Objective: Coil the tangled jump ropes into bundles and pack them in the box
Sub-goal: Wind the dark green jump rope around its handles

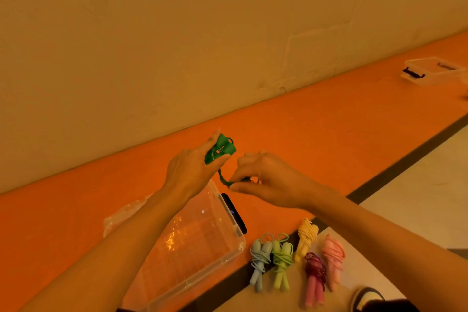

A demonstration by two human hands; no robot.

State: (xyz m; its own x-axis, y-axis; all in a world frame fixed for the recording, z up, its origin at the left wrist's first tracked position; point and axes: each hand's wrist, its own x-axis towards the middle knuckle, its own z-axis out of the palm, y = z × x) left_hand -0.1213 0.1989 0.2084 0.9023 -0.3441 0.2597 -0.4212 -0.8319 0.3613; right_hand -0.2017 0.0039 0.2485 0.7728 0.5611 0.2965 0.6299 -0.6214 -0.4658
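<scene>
Head view: the left hand [188,172] clamps the green rope's [219,151] paired handles steady, so the right hand [266,180], pinched on its cord, can probably wrap it. Five finished bundles [298,258] wait on the floor beside the open box [228,213], ready for packing.

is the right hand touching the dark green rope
Touching. The head view shows the right hand pinching the cord of the dark green rope between thumb and fingertips, with no gap; the left hand grips the handles.
</scene>
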